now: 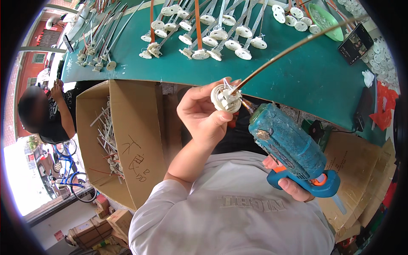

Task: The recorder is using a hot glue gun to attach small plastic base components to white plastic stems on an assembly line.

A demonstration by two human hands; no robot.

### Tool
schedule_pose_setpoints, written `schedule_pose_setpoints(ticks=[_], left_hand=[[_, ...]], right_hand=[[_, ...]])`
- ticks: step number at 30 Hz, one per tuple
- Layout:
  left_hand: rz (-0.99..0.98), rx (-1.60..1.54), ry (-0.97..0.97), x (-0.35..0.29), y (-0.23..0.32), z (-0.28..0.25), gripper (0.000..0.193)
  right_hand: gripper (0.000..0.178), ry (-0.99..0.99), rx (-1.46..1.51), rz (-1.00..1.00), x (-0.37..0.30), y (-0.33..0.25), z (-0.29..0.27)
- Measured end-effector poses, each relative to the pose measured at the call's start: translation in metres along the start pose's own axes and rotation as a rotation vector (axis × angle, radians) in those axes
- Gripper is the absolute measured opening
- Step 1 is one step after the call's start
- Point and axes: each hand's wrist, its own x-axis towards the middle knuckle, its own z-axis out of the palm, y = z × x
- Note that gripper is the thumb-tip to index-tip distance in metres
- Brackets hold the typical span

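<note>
My left hand (203, 114) pinches a round white plastic base (222, 101) by its rim, thumb on one side and fingers on the other. Thin white wires show on the base, and a long brown strip (289, 52) rises from it toward the upper right. Wrapped around the handle of a worn blue hot glue gun (289, 142) is my right hand (293, 189), partly hidden behind the tool. The gun's nozzle points at the base beside the foot of the strip; whether the tip touches cannot be made out. A clear glue stick (339, 204) protrudes from the gun's rear.
Several similar strips with white bases (219, 34) lie across the green table (178, 70). A green bowl (324, 21), a phone (356, 43) and a red plastic bag (383, 104) are at right. An open cardboard box (138, 140) holds more strips. Another person (51, 106) sits at far left.
</note>
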Motion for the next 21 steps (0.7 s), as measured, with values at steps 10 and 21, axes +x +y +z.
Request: schedule_pose_setpoints(ticks=[10, 21], left_hand=[[-0.247, -0.111, 0.083, -0.001, -0.001, 0.011, 0.05], [-0.238, -0.041, 0.093, -0.002, -0.008, 0.003, 0.04]], right_hand=[[0.034, 0.228, 0.096, 0.135, 0.002, -0.002, 0.009], [0.027, 0.44, -0.224, 0.238, 0.022, -0.016, 0.028]])
